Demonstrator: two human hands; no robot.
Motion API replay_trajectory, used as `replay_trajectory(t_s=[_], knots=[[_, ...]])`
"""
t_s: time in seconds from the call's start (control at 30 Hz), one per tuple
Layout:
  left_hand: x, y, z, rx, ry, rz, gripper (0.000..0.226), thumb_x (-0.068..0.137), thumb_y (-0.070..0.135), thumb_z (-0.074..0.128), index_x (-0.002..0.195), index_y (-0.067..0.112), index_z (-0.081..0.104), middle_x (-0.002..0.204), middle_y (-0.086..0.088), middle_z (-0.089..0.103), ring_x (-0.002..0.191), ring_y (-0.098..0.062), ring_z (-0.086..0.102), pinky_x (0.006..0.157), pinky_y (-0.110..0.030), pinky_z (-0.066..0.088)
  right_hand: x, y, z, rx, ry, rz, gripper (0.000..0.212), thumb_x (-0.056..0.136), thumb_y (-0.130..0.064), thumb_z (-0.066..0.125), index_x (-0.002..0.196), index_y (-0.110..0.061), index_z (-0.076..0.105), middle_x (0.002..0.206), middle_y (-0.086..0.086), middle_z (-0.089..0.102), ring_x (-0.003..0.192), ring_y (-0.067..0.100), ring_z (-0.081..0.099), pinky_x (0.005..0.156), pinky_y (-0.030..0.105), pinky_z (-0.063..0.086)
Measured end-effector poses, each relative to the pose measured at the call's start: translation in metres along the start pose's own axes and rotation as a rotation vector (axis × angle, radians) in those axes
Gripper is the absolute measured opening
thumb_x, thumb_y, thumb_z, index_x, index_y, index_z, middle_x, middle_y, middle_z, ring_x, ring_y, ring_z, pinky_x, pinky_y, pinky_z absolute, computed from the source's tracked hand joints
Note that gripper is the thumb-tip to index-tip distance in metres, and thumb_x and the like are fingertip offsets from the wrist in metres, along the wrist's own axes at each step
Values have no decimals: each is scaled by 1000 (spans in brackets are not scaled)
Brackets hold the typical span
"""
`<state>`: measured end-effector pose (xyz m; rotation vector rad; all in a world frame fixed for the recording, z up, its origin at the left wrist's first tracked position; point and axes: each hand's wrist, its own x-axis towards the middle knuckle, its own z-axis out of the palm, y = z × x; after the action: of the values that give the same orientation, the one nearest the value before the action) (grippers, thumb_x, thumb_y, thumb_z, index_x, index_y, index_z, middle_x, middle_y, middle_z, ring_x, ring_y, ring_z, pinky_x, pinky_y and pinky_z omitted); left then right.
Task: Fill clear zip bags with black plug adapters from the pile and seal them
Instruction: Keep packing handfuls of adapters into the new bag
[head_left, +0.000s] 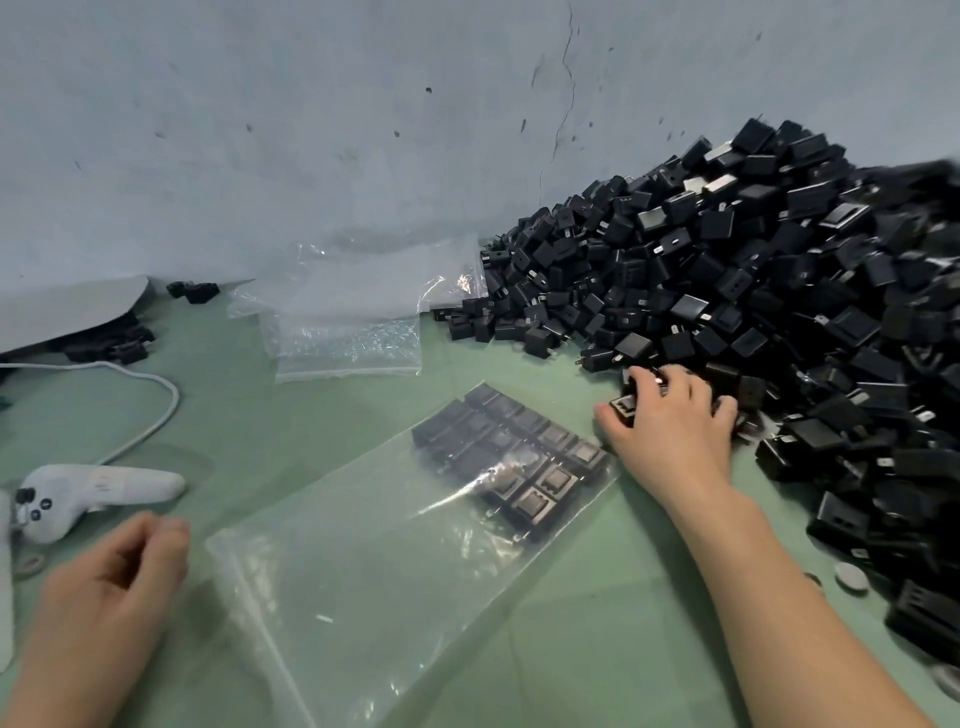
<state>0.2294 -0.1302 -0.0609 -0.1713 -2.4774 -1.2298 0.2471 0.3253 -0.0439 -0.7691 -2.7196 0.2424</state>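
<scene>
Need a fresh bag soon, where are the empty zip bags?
Head view, centre: the empty zip bags lie by the wall, just left of the adapter pile.

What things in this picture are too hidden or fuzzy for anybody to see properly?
- Head view: how many adapters the right hand grips; its fingers cover them.
- Head view: where the pile ends; the right edge cuts it off, and it is blurred there.
- Head view: what lies under the grey sheet; only dark bits poke out.
- Head view: whether the zip bag is sealed; its clear zip is too faint.
</scene>
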Motion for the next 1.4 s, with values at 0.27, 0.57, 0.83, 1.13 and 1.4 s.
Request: replay_trajectory(t_s=[0.27,0.57,0.83,1.13,1.4], knots=[[23,-22,2,20,108,-299,72,82,82,41,63,13,53,43,-5,45,38,-16,36,30,-36,15,14,2,4,100,-45,6,86,81,-72,54,153,-33,28,163,15,17,152,37,3,121,55,4],[8,19,15,69,59,-125,48,99,35,50,60,8,54,51,-5,57,40,-6,43,43,-15,31,14,-8,-3,105,-146,-62,66,81,-67,59,138,-36,45,144,2,48,135,37,32,105,50,35],[6,29,17,-1,67,-178,44,100,25,51,60,7,51,50,-2,55,42,-5,43,46,-13,32,16,-27,-9,25,-262,-216,65,93,-48,58,151,-44,30,147,2,41,134,34,36,103,48,45],[7,27,14,1,58,-185,43,99,28,52,59,10,51,54,-1,60,46,-7,46,59,-37,39,8,-29,1,150,-105,-326,21,92,-50,59,105,-36,49,127,-10,55,119,21,46,90,45,48],[5,31,12,45,56,-172,44,98,30,53,59,9,52,56,-3,61,47,-8,46,58,-29,39,3,-26,-3,-22,-189,-279,51,96,-61,40,143,-42,41,135,-2,46,126,25,43,100,43,42]])
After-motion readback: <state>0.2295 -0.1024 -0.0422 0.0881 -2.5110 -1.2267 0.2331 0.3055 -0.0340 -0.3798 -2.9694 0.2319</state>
